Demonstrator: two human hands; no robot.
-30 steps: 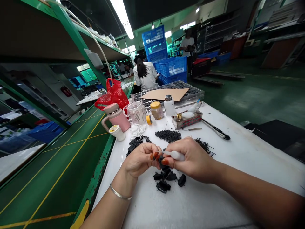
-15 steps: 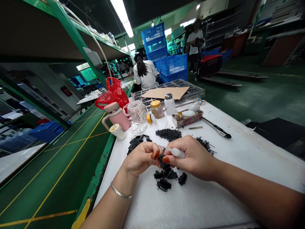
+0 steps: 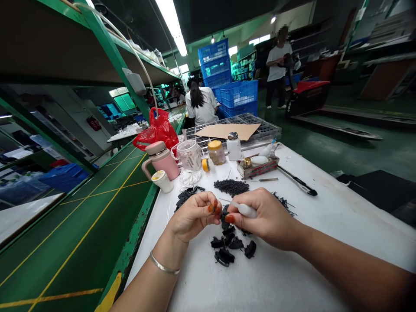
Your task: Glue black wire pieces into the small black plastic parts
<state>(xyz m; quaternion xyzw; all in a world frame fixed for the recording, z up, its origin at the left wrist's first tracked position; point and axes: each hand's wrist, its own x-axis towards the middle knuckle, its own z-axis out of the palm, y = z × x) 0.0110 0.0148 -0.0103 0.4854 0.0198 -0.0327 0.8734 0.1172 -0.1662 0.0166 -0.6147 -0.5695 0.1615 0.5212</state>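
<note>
My right hand point(image 3: 260, 216) is closed around a small white dropper bottle point(image 3: 247, 210), its thin nozzle pointing left. Between that hand's fingers a black part point(image 3: 225, 216) also shows. My left hand point(image 3: 195, 216) is closed in a pinch just left of the nozzle; what sits between its fingertips is too small to make out. Several black curved pieces point(image 3: 225, 256) lie on the white tabletop point(image 3: 208, 288) below the hands. Behind them are a heap of small black rings point(image 3: 231, 186), a pile of black pieces point(image 3: 186, 197) and thin black sticks point(image 3: 283, 202).
A pink mug point(image 3: 163, 162), a small tub point(image 3: 162, 182), a clear bucket point(image 3: 190, 155), jars and a box of bottles point(image 3: 260, 168) stand behind. A black-handled tool point(image 3: 299, 181) lies right. A green belt point(image 3: 87, 225) runs left. Two people are beyond the table.
My hands have moved slightly apart, and the black part no longer reaches my left fingertips. The view has shifted a little. The standing person and red pallet truck appear further right.
</note>
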